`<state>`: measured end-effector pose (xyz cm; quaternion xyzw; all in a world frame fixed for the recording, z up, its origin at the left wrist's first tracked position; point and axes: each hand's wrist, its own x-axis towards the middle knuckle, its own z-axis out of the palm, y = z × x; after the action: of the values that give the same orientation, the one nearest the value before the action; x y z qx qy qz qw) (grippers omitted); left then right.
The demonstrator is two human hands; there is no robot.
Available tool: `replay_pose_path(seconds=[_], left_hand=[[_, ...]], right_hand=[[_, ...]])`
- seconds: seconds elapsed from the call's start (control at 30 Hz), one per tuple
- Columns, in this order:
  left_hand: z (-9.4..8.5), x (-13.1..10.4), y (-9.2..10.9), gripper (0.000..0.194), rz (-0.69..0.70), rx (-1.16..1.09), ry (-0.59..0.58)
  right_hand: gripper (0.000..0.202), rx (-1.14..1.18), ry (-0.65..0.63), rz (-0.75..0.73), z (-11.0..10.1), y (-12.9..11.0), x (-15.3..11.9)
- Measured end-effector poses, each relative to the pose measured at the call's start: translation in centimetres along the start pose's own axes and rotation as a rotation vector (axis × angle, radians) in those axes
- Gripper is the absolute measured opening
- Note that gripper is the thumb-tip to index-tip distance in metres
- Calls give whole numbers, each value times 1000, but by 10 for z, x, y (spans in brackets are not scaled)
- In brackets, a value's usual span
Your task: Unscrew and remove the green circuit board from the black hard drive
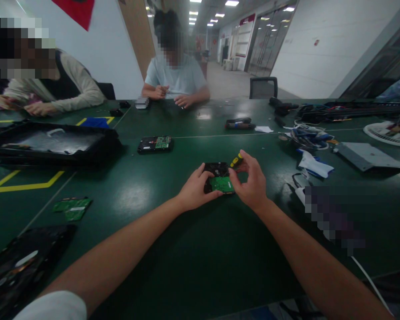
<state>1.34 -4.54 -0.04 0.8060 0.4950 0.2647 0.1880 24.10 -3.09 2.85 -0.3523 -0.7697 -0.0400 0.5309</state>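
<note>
A hard drive [216, 168] lies on the dark green table in front of me, its green circuit board [222, 184] facing up. My left hand [194, 190] grips the drive's left side, thumb along the near edge and fingers at the far edge. Over the drive's right edge, my right hand [252, 183] holds a small yellow and black screwdriver [236, 161], tilted, between thumb and fingers. The screwdriver's tip is too small to make out. A second hard drive [155, 144] rests farther away to the left, apart from both hands.
Stacked black trays [110, 144], a loose green circuit board [74, 209] and a large black casing [36, 258] lie left. Tangled cables [308, 135], a bent metal plate [370, 156] and a white packet [316, 165] lie right. Two people sit across the table.
</note>
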Motion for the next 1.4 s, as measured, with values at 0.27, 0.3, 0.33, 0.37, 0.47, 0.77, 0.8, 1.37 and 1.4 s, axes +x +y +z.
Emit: replay_pose_path(seconds=[0.27, 0.3, 0.33, 0.37, 0.47, 0.77, 0.8, 1.37, 1.4], left_hand=[[0, 0, 0, 69, -7, 4, -9], [0, 0, 1, 69, -7, 5, -10], [-1, 0, 1, 69, -5, 6, -9], [-1, 0, 1, 69, -3, 8, -8], [-1, 0, 2, 68, -2, 12, -1], [-2, 0, 2, 69, -7, 15, -12], [-2, 0, 2, 69, -12, 16, -15], [-1, 0, 2, 69, -8, 5, -12], [-1, 0, 2, 69, -8, 7, -11]], right_hand=[[70, -3, -18, 9, 0, -1, 0], [70, 0, -11, 11, 0, -1, 0], [70, 3, -3, 11, 0, -1, -1], [70, 6, 3, 11, 1, 0, -1], [71, 4, 5, 5, 0, 0, -1], [69, 3, 10, -2, -1, -4, 0], [69, -2, 14, -6, -1, -4, 0], [67, -34, -29, 11, 0, -1, -1], [66, -34, -17, 9, 0, -2, -1]])
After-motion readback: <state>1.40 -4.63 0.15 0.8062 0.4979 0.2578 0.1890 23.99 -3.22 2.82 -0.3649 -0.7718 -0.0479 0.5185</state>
